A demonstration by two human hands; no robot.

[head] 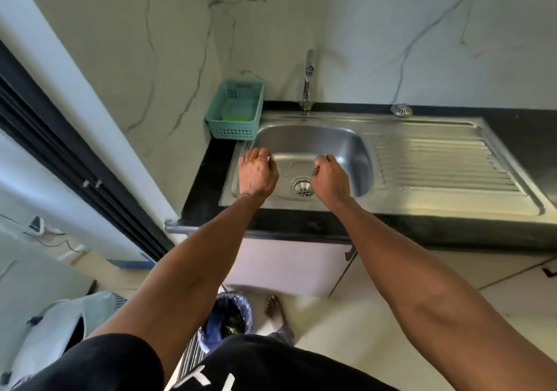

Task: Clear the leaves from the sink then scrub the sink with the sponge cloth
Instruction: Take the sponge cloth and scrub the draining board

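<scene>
Both hands hovered over the sink point(346, 149): the left hand point(257, 173) with fingers loosely curled, holding nothing visible; whether the right hand point(330, 179) pinched something, I could not tell. No leaves showed in the basin, so clearing seemed finished. The sponge cloth point(233, 116), in the basket point(224, 131) beyond the left hand, needed fetching next.

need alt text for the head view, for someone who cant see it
Seen from above, a person's two hands, left hand and right hand, hang with curled fingers over a steel sink whose basin shows no leaves. A green basket sits at its back left beside the tap; a lined bin stands on the floor.
</scene>
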